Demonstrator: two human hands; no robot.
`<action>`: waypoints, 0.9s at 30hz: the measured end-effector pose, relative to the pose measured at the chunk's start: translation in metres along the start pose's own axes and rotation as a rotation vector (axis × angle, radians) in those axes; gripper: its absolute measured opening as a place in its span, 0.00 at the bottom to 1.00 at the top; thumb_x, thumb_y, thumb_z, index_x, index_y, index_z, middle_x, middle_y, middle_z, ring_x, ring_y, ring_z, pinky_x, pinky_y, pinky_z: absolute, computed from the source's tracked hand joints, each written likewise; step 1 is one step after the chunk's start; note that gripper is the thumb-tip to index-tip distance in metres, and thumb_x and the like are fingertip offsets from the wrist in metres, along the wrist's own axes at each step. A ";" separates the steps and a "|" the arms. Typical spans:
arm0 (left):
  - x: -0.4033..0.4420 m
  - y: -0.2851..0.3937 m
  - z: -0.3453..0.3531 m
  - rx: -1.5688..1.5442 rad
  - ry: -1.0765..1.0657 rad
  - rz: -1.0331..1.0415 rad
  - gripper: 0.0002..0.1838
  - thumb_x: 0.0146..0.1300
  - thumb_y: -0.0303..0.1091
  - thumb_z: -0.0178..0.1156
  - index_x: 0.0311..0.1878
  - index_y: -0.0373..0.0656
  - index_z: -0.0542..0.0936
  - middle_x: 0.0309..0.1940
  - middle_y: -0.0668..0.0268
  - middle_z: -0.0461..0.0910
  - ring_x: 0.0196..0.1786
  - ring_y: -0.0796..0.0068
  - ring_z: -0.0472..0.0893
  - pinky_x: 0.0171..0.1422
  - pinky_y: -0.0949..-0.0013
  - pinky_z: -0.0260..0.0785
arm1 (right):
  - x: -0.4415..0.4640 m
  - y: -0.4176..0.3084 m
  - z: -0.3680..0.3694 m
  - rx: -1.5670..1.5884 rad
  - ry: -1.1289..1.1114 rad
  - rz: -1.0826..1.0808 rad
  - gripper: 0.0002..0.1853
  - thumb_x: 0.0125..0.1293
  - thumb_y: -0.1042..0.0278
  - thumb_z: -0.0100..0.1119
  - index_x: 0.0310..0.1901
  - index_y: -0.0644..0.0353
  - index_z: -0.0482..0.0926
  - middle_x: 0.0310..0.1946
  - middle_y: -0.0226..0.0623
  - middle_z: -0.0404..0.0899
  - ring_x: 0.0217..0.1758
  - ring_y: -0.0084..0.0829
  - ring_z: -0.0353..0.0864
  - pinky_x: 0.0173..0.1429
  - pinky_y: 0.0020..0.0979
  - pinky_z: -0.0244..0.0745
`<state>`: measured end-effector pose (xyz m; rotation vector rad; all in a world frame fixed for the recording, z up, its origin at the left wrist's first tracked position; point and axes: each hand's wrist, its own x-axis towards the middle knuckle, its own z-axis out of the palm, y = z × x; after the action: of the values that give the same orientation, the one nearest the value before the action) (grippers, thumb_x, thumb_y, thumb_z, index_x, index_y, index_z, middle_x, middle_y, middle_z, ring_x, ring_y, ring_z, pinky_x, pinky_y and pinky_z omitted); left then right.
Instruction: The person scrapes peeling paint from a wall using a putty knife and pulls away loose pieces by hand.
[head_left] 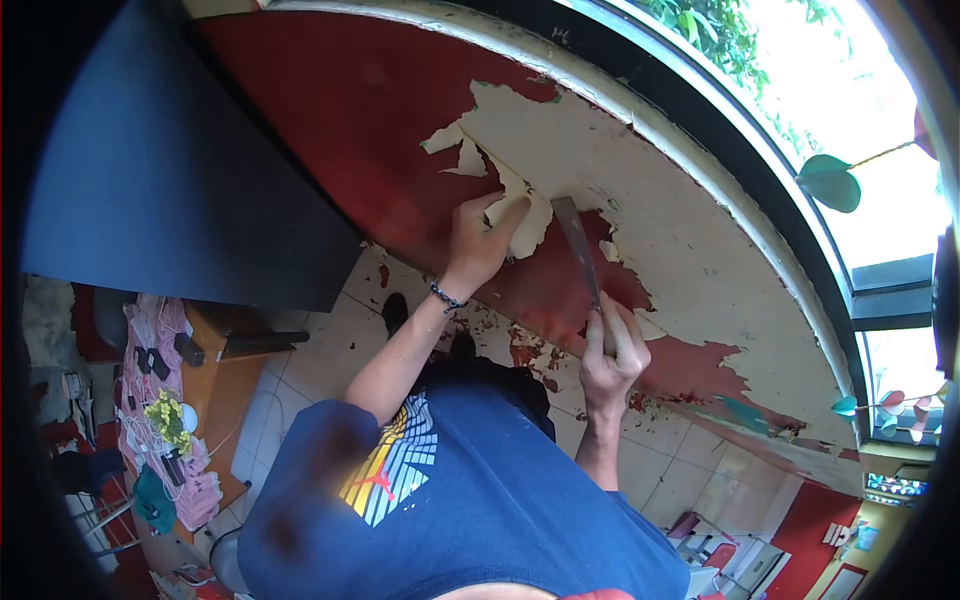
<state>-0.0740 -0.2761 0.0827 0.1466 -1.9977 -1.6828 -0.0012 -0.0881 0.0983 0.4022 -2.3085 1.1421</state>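
Note:
In the head view, a red-painted wall [330, 110] is partly stripped to a pale surface [620, 150]. A loose flap of peeling paint [532, 232], cream on its back, hangs at the border between the two. My left hand [478, 245], with a beaded bracelet on its wrist, pinches this flap; some of its fingertips are hidden. Closed around the lower end of a scraper [576, 240] is my right hand [614, 358]. The scraper's flat blade points up, with its tip against or close to the wall just right of the flap.
Paint flakes [530, 350] litter the tiled floor [345, 335] below. A large dark panel [180, 170] stands at left, above a wooden desk [215, 370] with a pink cloth and yellow flowers [168, 420]. A window [800, 90] runs along the upper right, with a leaf garland [830, 183].

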 end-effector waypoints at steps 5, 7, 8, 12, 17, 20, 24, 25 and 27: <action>-0.007 -0.021 0.008 0.185 0.107 0.115 0.21 0.59 0.41 0.62 0.39 0.25 0.79 0.30 0.49 0.82 0.36 0.68 0.83 0.42 0.68 0.71 | 0.006 0.002 0.008 0.051 -0.004 -0.056 0.12 0.56 0.83 0.60 0.43 0.69 0.81 0.36 0.47 0.81 0.32 0.31 0.82 0.34 0.27 0.76; -0.006 -0.008 0.005 0.045 0.029 0.009 0.22 0.60 0.42 0.62 0.40 0.26 0.79 0.29 0.49 0.82 0.35 0.67 0.83 0.41 0.68 0.71 | 0.002 0.001 0.005 0.016 -0.007 -0.076 0.12 0.56 0.83 0.60 0.44 0.69 0.81 0.36 0.47 0.81 0.32 0.31 0.82 0.34 0.27 0.76; -0.004 -0.009 0.003 0.048 0.033 0.017 0.22 0.60 0.42 0.62 0.40 0.26 0.79 0.29 0.49 0.82 0.35 0.67 0.83 0.41 0.68 0.71 | 0.002 0.001 0.005 -0.023 -0.002 -0.103 0.12 0.56 0.83 0.60 0.44 0.69 0.81 0.36 0.47 0.81 0.33 0.32 0.82 0.35 0.27 0.76; 0.000 -0.014 -0.001 -0.186 -0.168 -0.140 0.21 0.60 0.42 0.61 0.39 0.27 0.79 0.29 0.51 0.83 0.34 0.69 0.83 0.39 0.69 0.71 | 0.004 0.007 0.008 0.004 0.010 -0.100 0.12 0.56 0.83 0.60 0.43 0.69 0.81 0.36 0.47 0.80 0.33 0.33 0.82 0.36 0.28 0.77; -0.006 -0.032 0.010 0.018 0.039 -0.007 0.18 0.62 0.39 0.60 0.38 0.28 0.79 0.28 0.54 0.83 0.32 0.74 0.82 0.37 0.71 0.70 | 0.002 0.003 0.006 0.009 -0.015 -0.083 0.12 0.56 0.83 0.60 0.43 0.70 0.81 0.36 0.47 0.80 0.34 0.33 0.82 0.37 0.28 0.78; -0.001 -0.006 0.000 -0.185 -0.128 -0.100 0.18 0.62 0.40 0.60 0.38 0.28 0.79 0.29 0.53 0.83 0.32 0.72 0.83 0.38 0.70 0.70 | 0.005 0.010 0.006 0.040 -0.003 -0.057 0.12 0.57 0.83 0.60 0.43 0.69 0.81 0.37 0.47 0.80 0.35 0.33 0.82 0.37 0.27 0.77; -0.003 -0.010 0.006 0.035 -0.014 0.020 0.18 0.62 0.39 0.60 0.38 0.27 0.79 0.29 0.53 0.83 0.33 0.75 0.82 0.37 0.71 0.70 | 0.010 0.004 0.008 0.076 0.000 -0.049 0.12 0.57 0.83 0.60 0.44 0.70 0.81 0.37 0.47 0.81 0.35 0.33 0.82 0.36 0.28 0.77; -0.005 -0.015 0.007 0.091 0.060 0.088 0.18 0.62 0.39 0.60 0.38 0.27 0.79 0.28 0.53 0.83 0.33 0.76 0.82 0.37 0.71 0.70 | 0.005 0.000 0.006 0.050 -0.012 -0.035 0.11 0.57 0.83 0.60 0.44 0.70 0.81 0.37 0.47 0.81 0.35 0.33 0.82 0.37 0.28 0.77; -0.005 -0.015 0.003 -0.037 -0.053 -0.017 0.18 0.62 0.39 0.59 0.38 0.27 0.79 0.28 0.54 0.83 0.32 0.76 0.82 0.36 0.71 0.70 | 0.001 -0.001 0.007 0.035 -0.010 -0.026 0.11 0.57 0.82 0.60 0.44 0.70 0.81 0.37 0.48 0.81 0.35 0.33 0.82 0.37 0.28 0.77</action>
<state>-0.0745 -0.2750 0.0667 0.1062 -2.0076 -1.7503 -0.0041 -0.0940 0.0960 0.4503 -2.2876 1.1724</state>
